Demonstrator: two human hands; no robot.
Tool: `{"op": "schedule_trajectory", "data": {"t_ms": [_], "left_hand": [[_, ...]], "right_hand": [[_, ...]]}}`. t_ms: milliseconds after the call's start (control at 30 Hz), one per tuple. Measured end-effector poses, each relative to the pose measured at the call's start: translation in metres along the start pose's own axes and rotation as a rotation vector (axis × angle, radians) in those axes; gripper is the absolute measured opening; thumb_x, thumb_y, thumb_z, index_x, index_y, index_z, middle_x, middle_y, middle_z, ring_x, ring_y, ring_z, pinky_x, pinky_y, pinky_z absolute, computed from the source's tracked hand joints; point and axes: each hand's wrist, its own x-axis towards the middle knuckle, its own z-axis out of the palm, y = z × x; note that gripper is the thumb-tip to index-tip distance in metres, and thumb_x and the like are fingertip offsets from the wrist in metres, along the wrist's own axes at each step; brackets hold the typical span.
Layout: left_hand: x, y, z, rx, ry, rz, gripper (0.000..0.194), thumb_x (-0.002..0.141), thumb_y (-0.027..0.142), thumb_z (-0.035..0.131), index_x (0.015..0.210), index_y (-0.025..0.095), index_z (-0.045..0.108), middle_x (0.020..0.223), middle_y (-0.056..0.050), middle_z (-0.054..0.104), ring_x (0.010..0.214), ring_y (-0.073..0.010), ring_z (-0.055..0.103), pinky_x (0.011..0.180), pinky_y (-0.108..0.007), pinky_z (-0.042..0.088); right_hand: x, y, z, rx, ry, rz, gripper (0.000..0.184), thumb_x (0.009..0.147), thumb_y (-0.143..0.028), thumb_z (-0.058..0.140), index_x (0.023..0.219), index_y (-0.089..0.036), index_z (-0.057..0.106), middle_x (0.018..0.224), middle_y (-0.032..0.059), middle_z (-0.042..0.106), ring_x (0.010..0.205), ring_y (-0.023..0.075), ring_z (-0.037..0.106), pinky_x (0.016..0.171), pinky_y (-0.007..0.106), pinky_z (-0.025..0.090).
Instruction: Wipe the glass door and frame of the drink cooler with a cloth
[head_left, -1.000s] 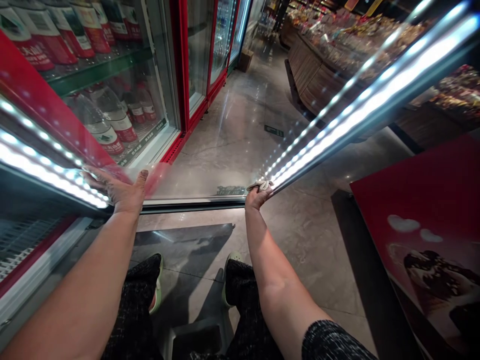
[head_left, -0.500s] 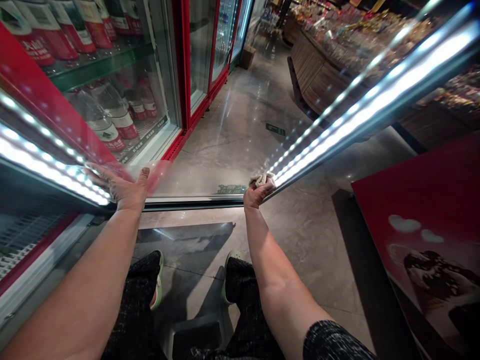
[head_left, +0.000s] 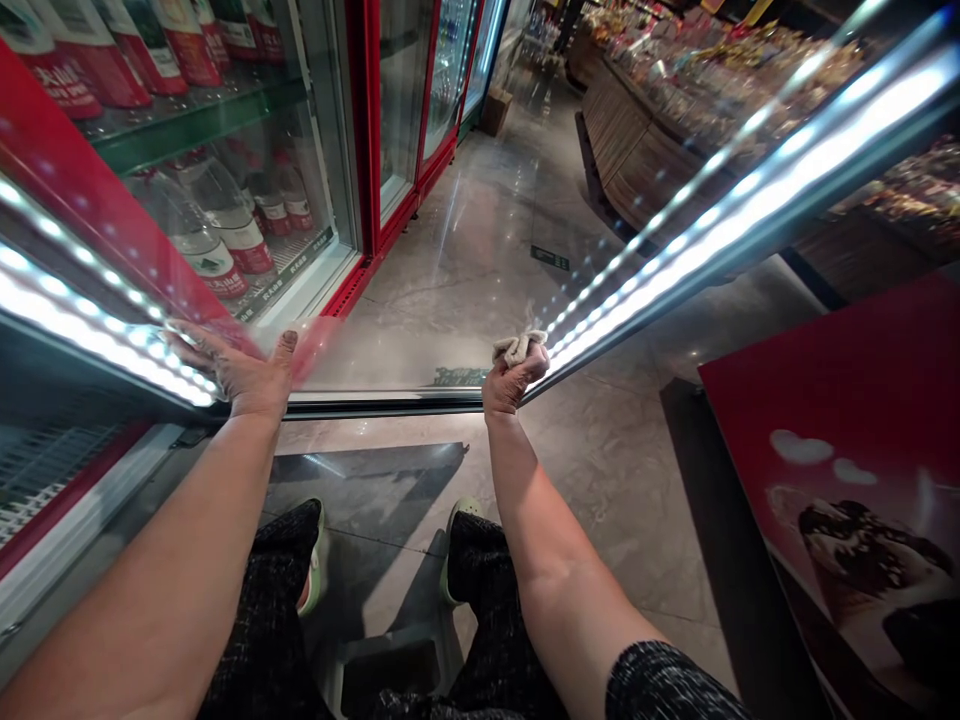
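Note:
A glass fridge door [head_left: 390, 350] stands between my hands, with bright LED strips running up both sides and a dark bottom edge. My right hand [head_left: 516, 378] grips a crumpled pale cloth [head_left: 519, 347] against the glass at the lower right corner, beside the right light strip [head_left: 720, 210]. At the lower left corner, my left hand [head_left: 247, 375] rests with fingers spread on the glass, next to the left light strip [head_left: 97, 330]. The thumb points up; part of its fingers is blurred by glare.
Through the glass, a red-framed fridge [head_left: 367, 130] holds water bottles [head_left: 232, 225]. A wooden display stand [head_left: 645, 130] with packaged goods is at the back right. A red chest [head_left: 847, 400] with dessert pictures stands right. A grey container [head_left: 390, 670] sits between my feet.
My right hand and the cloth have shifted slightly up and to the left on the glass. My left hand stays at the lower left corner; the view has moved a little.

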Motion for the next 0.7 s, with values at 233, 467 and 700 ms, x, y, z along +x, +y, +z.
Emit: {"op": "schedule_trajectory", "data": {"t_ms": [233,467,700], "left_hand": [[-0.002,0.003,-0.001,-0.007,0.009,-0.008,0.123,0.071,0.038,0.088,0.161,0.002,0.011,0.170,-0.033,0.006,0.163,-0.0312,-0.010,0.130,-0.055,-0.010],[0.000,0.003,0.002,0.005,0.004,-0.034,0.129,0.070,0.035,0.088,0.161,0.000,0.003,0.170,-0.033,-0.001,0.163,-0.0315,-0.014,0.131,-0.051,-0.002],[-0.006,0.003,0.002,-0.023,0.055,0.047,0.109,0.074,0.046,0.084,0.158,0.008,0.026,0.165,-0.026,0.031,0.163,-0.0354,0.004,0.132,-0.060,0.000]], "right_hand": [[-0.008,0.006,-0.002,-0.005,0.003,0.138,0.048,0.082,-0.013,0.052,0.129,-0.017,0.044,0.130,0.0190,0.047,0.128,0.0298,0.047,0.112,0.056,0.045],[-0.005,-0.024,-0.003,0.055,-0.041,-0.070,0.051,0.080,-0.011,0.053,0.129,-0.023,0.046,0.133,0.0142,0.047,0.131,0.0275,0.046,0.114,0.055,0.042],[-0.002,-0.003,-0.002,0.046,0.087,0.015,0.045,0.079,-0.012,0.051,0.123,-0.021,0.048,0.120,0.0122,0.049,0.117,0.0264,0.051,0.105,0.052,0.048]]}}
